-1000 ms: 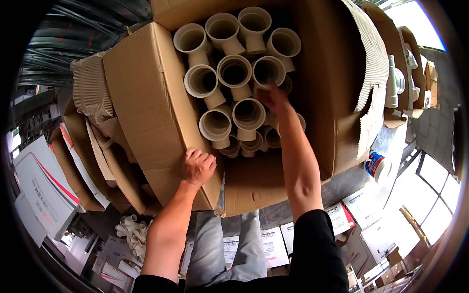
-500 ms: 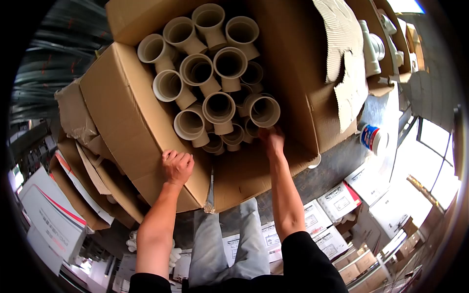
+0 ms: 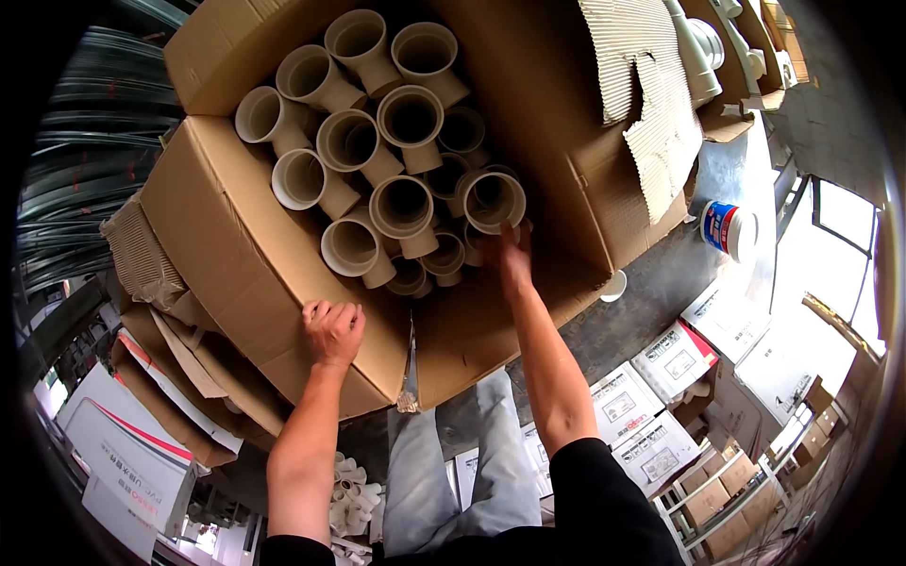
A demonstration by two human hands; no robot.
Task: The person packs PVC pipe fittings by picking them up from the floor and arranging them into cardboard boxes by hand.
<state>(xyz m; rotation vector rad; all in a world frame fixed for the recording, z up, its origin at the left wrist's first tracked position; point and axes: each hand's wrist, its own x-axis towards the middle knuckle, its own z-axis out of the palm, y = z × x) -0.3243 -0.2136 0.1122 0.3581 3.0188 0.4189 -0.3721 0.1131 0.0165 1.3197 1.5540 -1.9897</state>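
Cardboard surrounds the work: a large open box (image 3: pixel 472 344) holds beige pipe fittings (image 3: pixel 400 206) packed close, most with round mouths turned up and short branches slanting toward the lower right. The right hand (image 3: pixel 510 255) reaches inside, its fingers touching the lower rim of one fitting (image 3: pixel 494 201) at the right of the pack. That fitting sits within the box, tilted, close beside its neighbours. Part of the hand is lost in shadow, so I cannot tell whether those fingers are clamped on the rim or only resting against it.

The left hand (image 3: pixel 333 333) rests on the folded edge of the box's left wall (image 3: pixel 208 226), fingers curled and held together; whether they pinch the cardboard does not show.

For sure handling, a hold with thumb and fingers on opposite faces of the pipe wall would probably serve better than fingertips alone — the plastic looks smooth and may slip. Any pull is best kept in line with the fitting's own tilt, since its branch could catch on those beside it. Steady, light pressure from the left hand should keep the wall from flexing — leaning hard might buckle it.
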